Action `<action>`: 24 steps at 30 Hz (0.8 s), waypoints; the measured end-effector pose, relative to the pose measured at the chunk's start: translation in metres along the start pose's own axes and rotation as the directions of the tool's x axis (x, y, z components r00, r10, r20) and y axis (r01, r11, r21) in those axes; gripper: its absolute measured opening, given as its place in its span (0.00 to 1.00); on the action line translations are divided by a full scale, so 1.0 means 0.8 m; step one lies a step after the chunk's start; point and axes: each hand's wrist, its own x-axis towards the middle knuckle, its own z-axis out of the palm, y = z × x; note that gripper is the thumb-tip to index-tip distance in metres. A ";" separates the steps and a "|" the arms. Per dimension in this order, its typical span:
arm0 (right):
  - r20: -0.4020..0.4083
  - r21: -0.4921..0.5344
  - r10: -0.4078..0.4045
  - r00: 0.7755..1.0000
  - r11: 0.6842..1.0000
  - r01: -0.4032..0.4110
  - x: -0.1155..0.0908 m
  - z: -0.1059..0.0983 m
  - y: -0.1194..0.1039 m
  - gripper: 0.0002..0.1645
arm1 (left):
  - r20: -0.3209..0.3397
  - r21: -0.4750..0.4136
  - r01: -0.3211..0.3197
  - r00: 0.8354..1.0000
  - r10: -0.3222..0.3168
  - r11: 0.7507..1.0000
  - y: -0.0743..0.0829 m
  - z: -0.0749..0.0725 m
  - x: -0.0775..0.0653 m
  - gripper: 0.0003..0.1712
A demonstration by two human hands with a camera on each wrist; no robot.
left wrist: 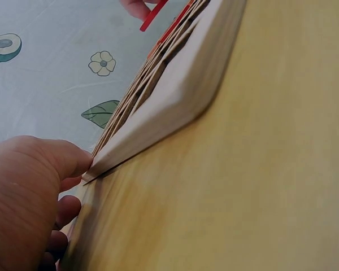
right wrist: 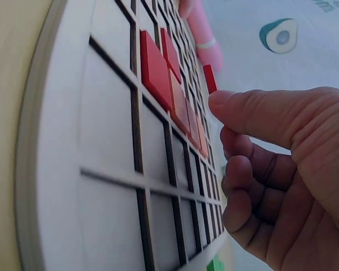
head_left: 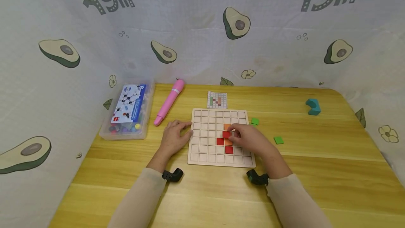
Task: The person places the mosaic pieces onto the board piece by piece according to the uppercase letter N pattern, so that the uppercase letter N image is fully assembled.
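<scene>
A wooden grid board [head_left: 199, 149] lies on the table, with red tiles and orange tiles [head_left: 227, 127] in some of its squares. My right hand [head_left: 250, 137] pinches a red tile [right wrist: 209, 78] between thumb and finger, held just above the board. In the right wrist view two red tiles [right wrist: 154, 70] sit in neighbouring squares beside the orange ones. My left hand [head_left: 174, 137] rests at the board's left side, its thumb and forefinger touching the edge. The left wrist view shows the thumb against the board's rim [left wrist: 175, 107].
Above the board lies a small printed pattern card [head_left: 217, 100]. Two green tiles [head_left: 278, 140] are to the right, and a teal curved block [head_left: 313, 107] farther off. On the left are a pink pen-shaped object [head_left: 169, 101] and a clear plastic box [head_left: 126, 112] of coloured pieces.
</scene>
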 end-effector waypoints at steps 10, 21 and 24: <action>0.002 -0.019 -0.026 1.000 0.999 0.026 0.019 0.012 -0.019 0.13 | -0.008 -0.002 -0.005 1.000 0.005 1.000 0.000 0.001 0.000 0.22; 0.036 -0.040 0.033 0.999 0.999 -0.032 0.033 0.021 -0.032 0.14 | -0.016 -0.002 -0.011 1.000 0.011 1.000 0.000 0.002 0.000 0.21; 0.034 -0.043 0.024 0.999 0.999 -0.023 0.036 0.023 -0.034 0.14 | -0.018 -0.003 -0.010 1.000 0.010 1.000 0.000 0.002 0.001 0.21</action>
